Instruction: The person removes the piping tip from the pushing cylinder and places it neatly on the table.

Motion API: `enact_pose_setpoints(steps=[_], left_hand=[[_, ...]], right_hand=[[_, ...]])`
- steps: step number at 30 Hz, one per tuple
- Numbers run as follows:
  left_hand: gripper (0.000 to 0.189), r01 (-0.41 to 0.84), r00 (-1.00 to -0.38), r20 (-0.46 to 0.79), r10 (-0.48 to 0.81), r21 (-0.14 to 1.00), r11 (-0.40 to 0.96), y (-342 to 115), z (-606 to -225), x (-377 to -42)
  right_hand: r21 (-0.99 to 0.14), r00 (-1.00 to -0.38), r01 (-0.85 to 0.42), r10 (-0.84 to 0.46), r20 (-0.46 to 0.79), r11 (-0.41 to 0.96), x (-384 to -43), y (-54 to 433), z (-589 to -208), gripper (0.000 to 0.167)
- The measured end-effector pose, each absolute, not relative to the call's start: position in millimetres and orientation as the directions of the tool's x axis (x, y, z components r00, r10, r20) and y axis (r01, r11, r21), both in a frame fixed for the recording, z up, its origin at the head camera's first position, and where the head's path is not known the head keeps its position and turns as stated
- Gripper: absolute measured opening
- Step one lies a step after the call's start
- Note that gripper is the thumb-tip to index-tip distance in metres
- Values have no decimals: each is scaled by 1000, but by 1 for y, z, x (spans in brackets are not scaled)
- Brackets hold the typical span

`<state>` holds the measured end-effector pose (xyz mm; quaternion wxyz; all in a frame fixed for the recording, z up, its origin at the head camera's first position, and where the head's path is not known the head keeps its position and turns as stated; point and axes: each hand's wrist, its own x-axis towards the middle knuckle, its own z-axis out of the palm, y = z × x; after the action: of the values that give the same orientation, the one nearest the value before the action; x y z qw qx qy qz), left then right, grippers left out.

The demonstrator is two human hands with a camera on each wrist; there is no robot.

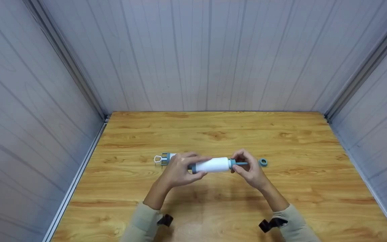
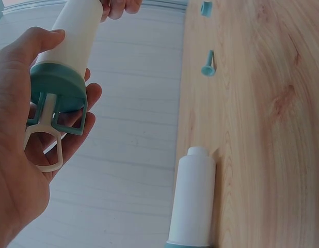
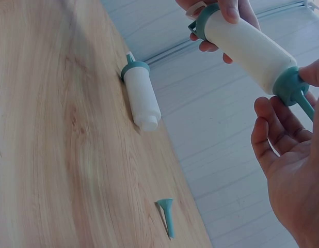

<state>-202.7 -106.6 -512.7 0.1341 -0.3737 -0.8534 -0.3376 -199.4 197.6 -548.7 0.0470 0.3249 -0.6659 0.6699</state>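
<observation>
Between my hands is a white syringe (image 1: 213, 165) with a teal collar and a white pull ring at its left end. My left hand (image 1: 181, 168) grips the barrel near that collar, thumb along the near side. The pull ring (image 2: 53, 168) hangs beside the left palm. At the other end, my right hand (image 1: 252, 171) pinches the teal nozzle (image 3: 288, 85) between thumb and fingers; its thin spout points right. The nozzle sits against the barrel's end. Part of the collar is hidden by the left hand in the head view.
A second white syringe (image 2: 193, 199) lies on the wooden table (image 1: 213, 134) behind my left hand. Further right lie a funnel-shaped teal nozzle (image 3: 167, 214) and a small teal ring piece (image 1: 263, 162). Pale panel walls (image 1: 193, 53) stand at the back and both sides.
</observation>
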Motion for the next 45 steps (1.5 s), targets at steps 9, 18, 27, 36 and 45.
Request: enact_pose_setpoints(steps=[9,18,27,36,45], left_hand=[[40,736,-677,496,544,475,483,-107,-514,-203],[41,725,-688,488,537,482,492,-107,-513,-201],[41,711,-703,479,526,473,520,-110,-515,-200],[45,724,-690,433,580,430,540,-120,-519,-199],[46,690,-724,385,573,440,575,-132,-527,-198]], right_hand=[[-862,-771,-488,-394,500,-140,-199,198,-548,25],[-816,-730,-556,-379,569,-155,-202,201,-552,27],[-791,-709,-594,-370,601,-147,-205,207,-555,27],[-800,-723,-585,-362,589,-132,-204,212,-557,27],[-782,-698,-604,-373,611,-151,-204,214,-559,27]])
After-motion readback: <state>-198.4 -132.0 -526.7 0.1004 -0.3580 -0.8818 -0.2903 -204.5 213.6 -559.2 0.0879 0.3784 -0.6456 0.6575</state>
